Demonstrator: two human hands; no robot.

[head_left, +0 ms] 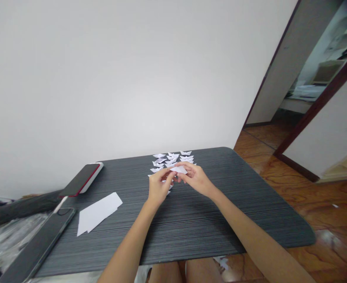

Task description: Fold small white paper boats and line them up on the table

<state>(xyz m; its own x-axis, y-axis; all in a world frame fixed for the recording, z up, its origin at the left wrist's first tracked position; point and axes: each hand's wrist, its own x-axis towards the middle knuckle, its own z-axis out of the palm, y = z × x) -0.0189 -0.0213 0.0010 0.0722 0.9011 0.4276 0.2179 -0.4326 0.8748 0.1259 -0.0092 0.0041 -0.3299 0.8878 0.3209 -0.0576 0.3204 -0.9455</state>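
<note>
Between my two hands, above the middle of the dark table (220,220), is a small folded piece of white paper (179,169). My left hand (160,184) pinches its left side with thumb and fingers. On the other side, my right hand (195,179) grips the paper's right part, fingertips close to those of the left. Just behind the hands stand several small white paper boats (172,158) in rough rows. Some of these boats are partly hidden by my hands.
Left on the table lie white paper sheets (99,212), a phone with a red edge (83,179) on a white object, and a dark phone-like object (40,245) at the edge. A white wall (126,78) rises behind. Paper scraps (222,262) lie on the floor below.
</note>
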